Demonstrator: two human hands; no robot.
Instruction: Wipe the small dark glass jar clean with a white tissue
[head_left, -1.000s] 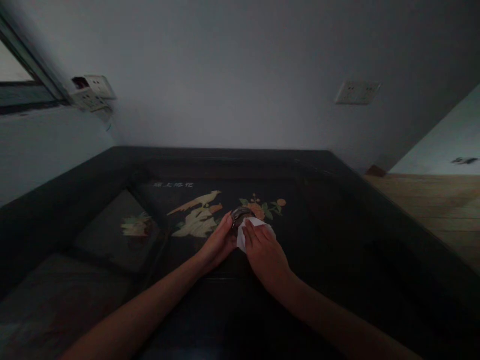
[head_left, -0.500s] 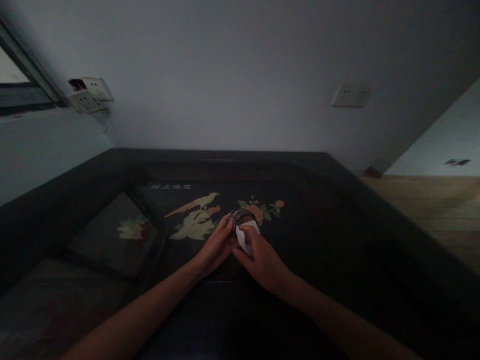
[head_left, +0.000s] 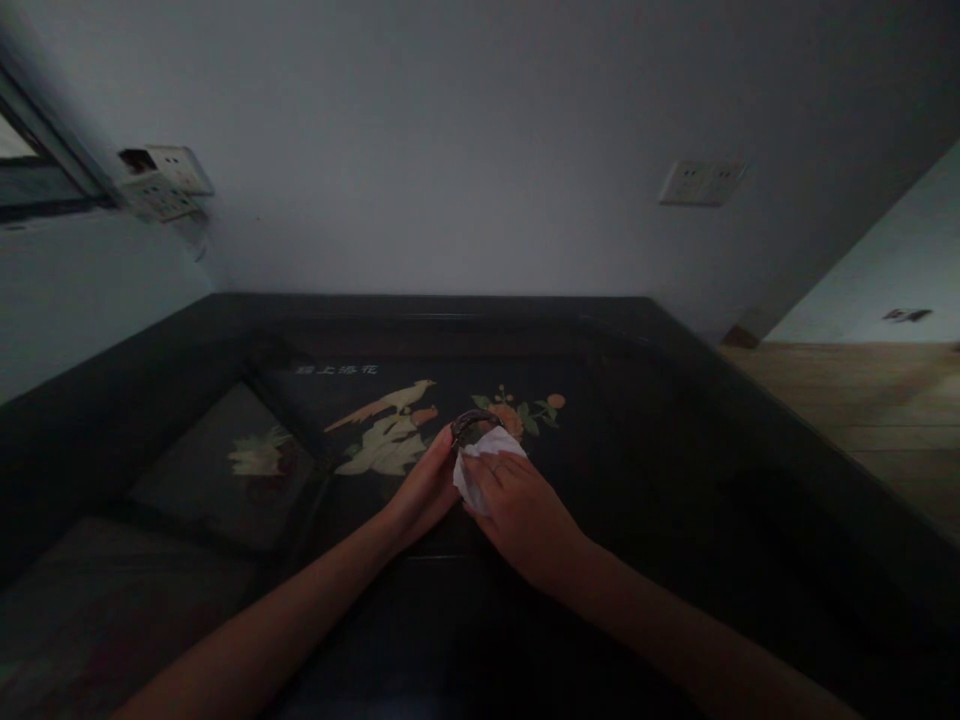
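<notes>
Over the middle of the dark tabletop (head_left: 622,420), my left hand (head_left: 433,480) is closed around a small round object with a dark, shiny, curved rim (head_left: 471,420). Dim light and my fingers hide much of it, so its exact kind is unclear. A crumpled white tissue (head_left: 469,485) lies under the fingers of my right hand (head_left: 517,510), which presses it against the near side of the round object. Both hands are close together, with the right one partly covering the object.
The tabletop bears a picture of a bird (head_left: 382,405) and flowers (head_left: 517,415), plus pale lettering. A grey wall (head_left: 442,180) borders its far edge. Wall sockets (head_left: 703,183) are at right, with more sockets (head_left: 161,190) at left. Wooden floor (head_left: 885,390) shows beyond the right edge.
My right hand has turned so its back faces up, with its fingers flatter over the tissue. More of the tissue now spreads over the round object. The camera view has shifted slightly.
</notes>
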